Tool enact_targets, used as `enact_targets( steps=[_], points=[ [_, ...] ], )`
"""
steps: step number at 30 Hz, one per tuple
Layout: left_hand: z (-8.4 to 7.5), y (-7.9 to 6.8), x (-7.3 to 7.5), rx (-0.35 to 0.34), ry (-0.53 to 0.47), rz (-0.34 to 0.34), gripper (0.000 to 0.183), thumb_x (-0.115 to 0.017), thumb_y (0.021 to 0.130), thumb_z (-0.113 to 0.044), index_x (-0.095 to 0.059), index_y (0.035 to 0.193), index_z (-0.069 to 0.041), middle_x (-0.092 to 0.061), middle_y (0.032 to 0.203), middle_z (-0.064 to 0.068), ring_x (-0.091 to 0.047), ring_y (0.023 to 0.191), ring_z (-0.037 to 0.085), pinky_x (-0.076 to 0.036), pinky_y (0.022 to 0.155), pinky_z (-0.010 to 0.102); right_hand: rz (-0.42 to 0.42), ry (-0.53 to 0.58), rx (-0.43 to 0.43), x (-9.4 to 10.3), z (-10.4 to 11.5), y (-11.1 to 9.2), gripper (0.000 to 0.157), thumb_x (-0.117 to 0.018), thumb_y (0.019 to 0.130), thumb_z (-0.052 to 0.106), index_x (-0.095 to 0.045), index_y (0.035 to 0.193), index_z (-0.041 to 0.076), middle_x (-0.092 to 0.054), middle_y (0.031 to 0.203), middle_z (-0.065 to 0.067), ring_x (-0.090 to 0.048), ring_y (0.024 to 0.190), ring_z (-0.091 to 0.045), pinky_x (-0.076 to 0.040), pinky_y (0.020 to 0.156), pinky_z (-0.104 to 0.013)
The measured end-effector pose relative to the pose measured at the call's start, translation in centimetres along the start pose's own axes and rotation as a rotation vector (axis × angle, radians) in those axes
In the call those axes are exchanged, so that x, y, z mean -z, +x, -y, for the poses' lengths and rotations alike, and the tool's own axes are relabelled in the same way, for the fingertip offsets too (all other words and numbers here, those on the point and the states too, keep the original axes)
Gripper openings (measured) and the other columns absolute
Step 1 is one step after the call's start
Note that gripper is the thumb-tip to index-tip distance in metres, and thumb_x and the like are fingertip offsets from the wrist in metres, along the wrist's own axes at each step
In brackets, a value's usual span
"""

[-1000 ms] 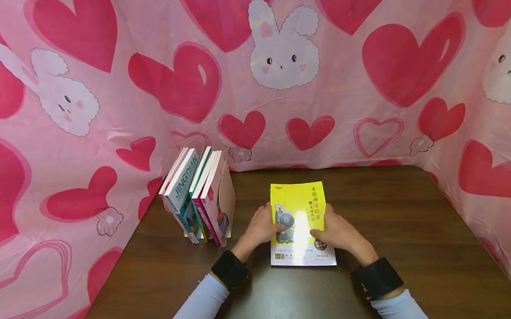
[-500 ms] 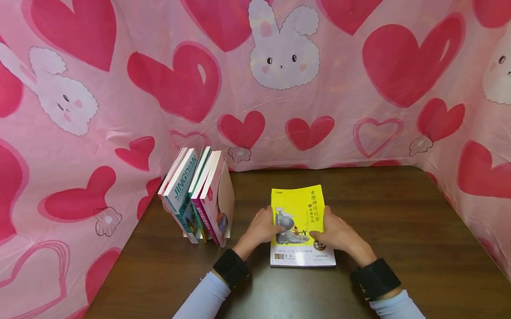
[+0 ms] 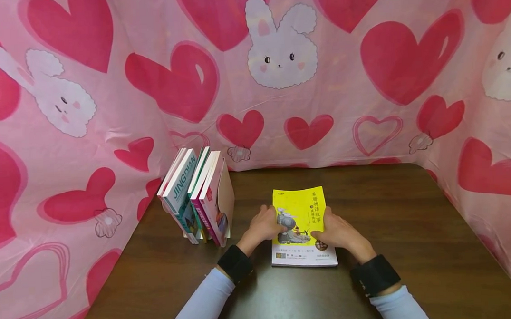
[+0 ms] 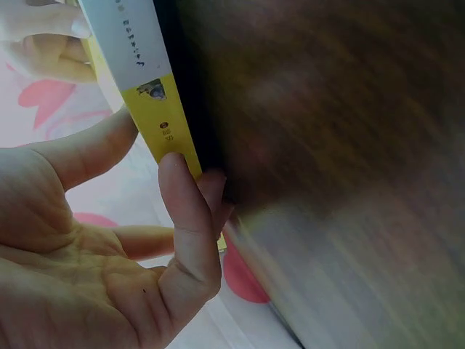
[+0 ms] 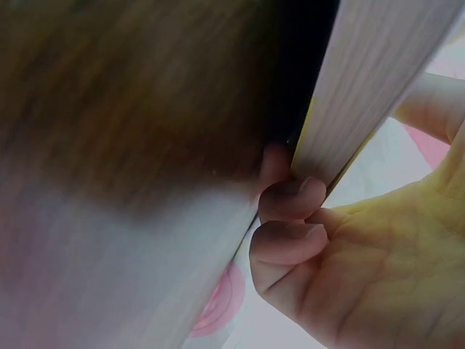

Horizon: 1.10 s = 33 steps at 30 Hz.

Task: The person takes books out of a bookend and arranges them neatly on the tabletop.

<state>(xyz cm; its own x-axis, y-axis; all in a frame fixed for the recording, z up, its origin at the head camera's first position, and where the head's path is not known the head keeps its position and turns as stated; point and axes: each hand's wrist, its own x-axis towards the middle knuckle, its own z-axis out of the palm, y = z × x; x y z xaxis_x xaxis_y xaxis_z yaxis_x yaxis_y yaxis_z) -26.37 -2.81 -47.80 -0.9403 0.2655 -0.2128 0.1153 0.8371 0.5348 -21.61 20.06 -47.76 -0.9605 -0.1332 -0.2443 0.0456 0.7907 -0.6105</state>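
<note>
A thick paperback book (image 3: 299, 200) with a yellow and white cover lies face up on the brown table, between my two hands. My left hand (image 3: 263, 227) holds its left side, thumb over the cover. On the opposite side my right hand (image 3: 341, 229) grips the book, its thumb also on the cover. The left wrist view shows curled fingers against the yellow and white spine (image 4: 163, 120), some tips reaching beneath. In the right wrist view, bent fingers (image 5: 290, 243) meet the lower edge of the page block (image 5: 374, 76).
Several upright books (image 3: 181, 186) lean together on the left of the table (image 3: 390, 210), against a light-coloured bookend (image 3: 226, 194). A pink cloth (image 3: 342, 94) with hearts and rabbits hangs around the back and sides.
The book's far edge has dropped slightly toward me and the bright glare on its cover has gone. Both hands keep their hold at its sides.
</note>
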Motion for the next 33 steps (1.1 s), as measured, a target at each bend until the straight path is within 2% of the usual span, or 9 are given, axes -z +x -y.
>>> enact_targets(
  steps=[12,17,21,29,33],
  points=[
    [0.3,0.1,0.4,0.007,0.009,0.021,0.066,-0.089,0.085,-0.030,-0.059,0.136,-0.001,-0.046,0.102,0.008,-0.053,0.092,0.023,-0.049,0.073,0.033,0.039,-0.008,0.018,0.7,0.3,0.2,0.086,-0.083,0.090,0.033,-0.032,0.147,-0.008,-0.061,0.103,-0.011,-0.061,0.088,-0.027,-0.051,0.076,-0.042],
    [0.4,0.1,0.3,0.013,0.010,0.034,0.065,-0.088,0.086,-0.031,-0.060,0.135,0.000,-0.045,0.103,0.009,-0.054,0.090,0.024,-0.049,0.072,0.033,0.076,-0.038,0.017,0.9,0.2,0.4,0.086,-0.082,0.091,0.035,-0.033,0.144,-0.010,-0.059,0.097,-0.011,-0.061,0.084,-0.026,-0.050,0.075,-0.042],
    [0.4,0.1,0.3,0.030,0.001,0.050,0.063,-0.088,0.087,-0.031,-0.059,0.133,0.001,-0.044,0.105,0.010,-0.055,0.090,0.025,-0.049,0.073,0.035,0.106,-0.091,0.003,1.1,0.2,0.6,0.092,-0.081,0.091,0.039,-0.029,0.145,-0.014,-0.057,0.094,-0.012,-0.060,0.086,-0.027,-0.050,0.076,-0.043],
    [0.6,0.1,0.2,0.033,-0.011,0.070,0.063,-0.085,0.090,-0.031,-0.057,0.138,-0.001,-0.044,0.109,0.009,-0.054,0.095,0.025,-0.052,0.078,0.034,0.146,-0.194,-0.041,1.6,0.7,0.9,0.105,-0.077,0.092,0.046,-0.021,0.152,-0.020,-0.059,0.117,-0.024,-0.059,0.100,-0.035,-0.049,0.086,-0.049],
    [0.7,0.2,0.1,0.034,-0.030,0.081,0.062,-0.084,0.091,-0.029,-0.056,0.138,0.001,-0.043,0.110,0.010,-0.055,0.097,0.026,-0.052,0.081,0.035,0.144,-0.182,-0.047,1.7,0.8,0.8,0.103,-0.079,0.091,0.046,-0.024,0.151,-0.018,-0.060,0.106,-0.018,-0.060,0.093,-0.032,-0.050,0.083,-0.046]
  ],
)
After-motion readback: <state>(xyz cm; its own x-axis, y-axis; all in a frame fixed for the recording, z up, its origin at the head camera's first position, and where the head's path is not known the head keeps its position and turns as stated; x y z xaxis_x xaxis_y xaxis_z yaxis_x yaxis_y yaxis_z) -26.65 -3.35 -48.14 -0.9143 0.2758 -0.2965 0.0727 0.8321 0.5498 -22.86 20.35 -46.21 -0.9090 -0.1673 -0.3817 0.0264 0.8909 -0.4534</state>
